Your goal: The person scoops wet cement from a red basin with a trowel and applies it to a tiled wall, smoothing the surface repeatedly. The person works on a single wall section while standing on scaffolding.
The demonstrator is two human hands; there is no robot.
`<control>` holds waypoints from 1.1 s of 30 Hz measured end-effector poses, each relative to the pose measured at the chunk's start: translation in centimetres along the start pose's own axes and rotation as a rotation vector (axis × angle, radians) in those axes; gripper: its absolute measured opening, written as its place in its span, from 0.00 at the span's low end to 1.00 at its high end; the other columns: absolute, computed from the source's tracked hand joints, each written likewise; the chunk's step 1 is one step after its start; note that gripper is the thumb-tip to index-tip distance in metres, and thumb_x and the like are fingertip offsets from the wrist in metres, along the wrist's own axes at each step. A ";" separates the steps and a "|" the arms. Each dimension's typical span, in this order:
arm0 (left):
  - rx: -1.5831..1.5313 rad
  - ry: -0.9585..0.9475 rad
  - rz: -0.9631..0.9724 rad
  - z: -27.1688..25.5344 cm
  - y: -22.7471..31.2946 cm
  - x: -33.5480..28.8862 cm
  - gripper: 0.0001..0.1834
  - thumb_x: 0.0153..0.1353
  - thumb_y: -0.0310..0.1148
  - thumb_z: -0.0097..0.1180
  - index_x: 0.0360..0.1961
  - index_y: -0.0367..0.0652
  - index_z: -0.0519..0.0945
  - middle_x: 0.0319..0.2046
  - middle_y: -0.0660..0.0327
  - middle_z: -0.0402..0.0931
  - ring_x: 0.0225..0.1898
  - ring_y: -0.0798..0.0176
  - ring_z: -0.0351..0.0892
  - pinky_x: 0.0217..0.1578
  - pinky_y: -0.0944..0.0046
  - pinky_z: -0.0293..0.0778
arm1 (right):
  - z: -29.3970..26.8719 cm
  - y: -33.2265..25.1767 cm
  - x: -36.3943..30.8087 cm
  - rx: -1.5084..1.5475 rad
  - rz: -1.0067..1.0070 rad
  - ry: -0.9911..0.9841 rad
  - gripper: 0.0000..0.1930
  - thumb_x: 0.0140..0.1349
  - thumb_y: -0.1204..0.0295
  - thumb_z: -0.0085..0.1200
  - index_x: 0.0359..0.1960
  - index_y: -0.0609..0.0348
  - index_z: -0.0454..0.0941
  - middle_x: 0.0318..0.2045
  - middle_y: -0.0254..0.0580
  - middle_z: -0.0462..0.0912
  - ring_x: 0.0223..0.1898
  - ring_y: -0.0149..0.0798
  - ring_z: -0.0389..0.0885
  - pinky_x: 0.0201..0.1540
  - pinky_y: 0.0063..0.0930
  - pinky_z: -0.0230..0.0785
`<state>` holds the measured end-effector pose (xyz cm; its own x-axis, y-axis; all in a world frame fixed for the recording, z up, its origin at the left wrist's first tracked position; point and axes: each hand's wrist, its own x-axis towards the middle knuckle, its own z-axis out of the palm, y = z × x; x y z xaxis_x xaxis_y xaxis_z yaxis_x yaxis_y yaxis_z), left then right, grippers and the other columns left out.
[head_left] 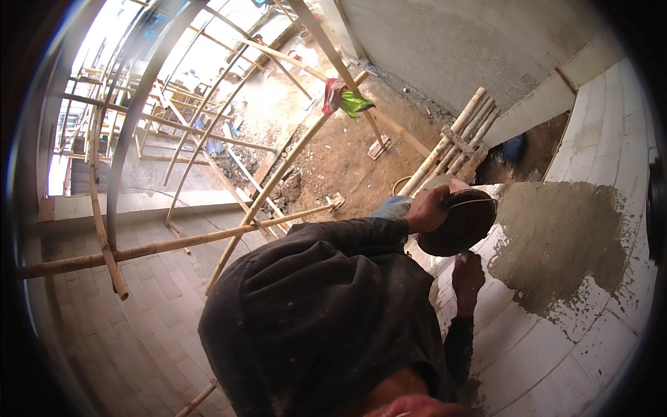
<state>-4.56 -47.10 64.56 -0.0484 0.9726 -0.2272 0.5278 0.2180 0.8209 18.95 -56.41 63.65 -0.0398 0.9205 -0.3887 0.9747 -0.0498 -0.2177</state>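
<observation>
My left hand grips the rim of a dark, round, bucket-like container with a thin light line along its edge. What is inside it is too dark to make out. Just below the container, close to the wall, my right hand is closed in a fist; whatever it may hold is hidden. A broad patch of wet grey mortar with ragged, spattered edges covers part of the white block wall, to the right of both hands.
Bamboo scaffold poles cross the left side and middle. Red and green cloths hang where poles meet. Tied poles lean beyond the container. Far below lies brown dirt ground; a grey plastered wall stands at the back.
</observation>
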 end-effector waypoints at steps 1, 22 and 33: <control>-0.013 0.015 0.034 0.2 0.1 0.1 0.14 0.53 0.27 0.61 0.42 0.44 0.80 0.35 0.43 0.83 0.43 0.32 0.83 0.42 0.42 0.77 | -1.0 0.4 0.5 -0.040 0.042 0.010 0.17 0.75 0.54 0.52 0.54 0.49 0.78 0.47 0.46 0.82 0.44 0.57 0.86 0.47 0.55 0.80; -0.068 -0.244 0.277 2.3 2.2 2.6 0.11 0.54 0.25 0.64 0.39 0.41 0.79 0.30 0.55 0.84 0.31 0.63 0.84 0.33 0.57 0.78 | 3.9 0.0 -3.4 0.950 0.081 0.287 0.19 0.69 0.55 0.60 0.36 0.63 0.82 0.23 0.53 0.83 0.30 0.56 0.87 0.35 0.45 0.75; -0.168 -0.328 0.094 4.3 2.0 3.7 0.12 0.50 0.27 0.65 0.36 0.39 0.79 0.29 0.57 0.82 0.32 0.66 0.84 0.31 0.59 0.78 | 4.8 2.5 -5.9 0.389 -0.016 0.467 0.16 0.72 0.58 0.56 0.39 0.60 0.82 0.36 0.53 0.86 0.34 0.54 0.88 0.35 0.46 0.80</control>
<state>0.01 -43.43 63.10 0.2822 0.9175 -0.2803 0.3696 0.1657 0.9143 20.63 -63.83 61.13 0.1327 0.9906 0.0325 0.8196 -0.0913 -0.5656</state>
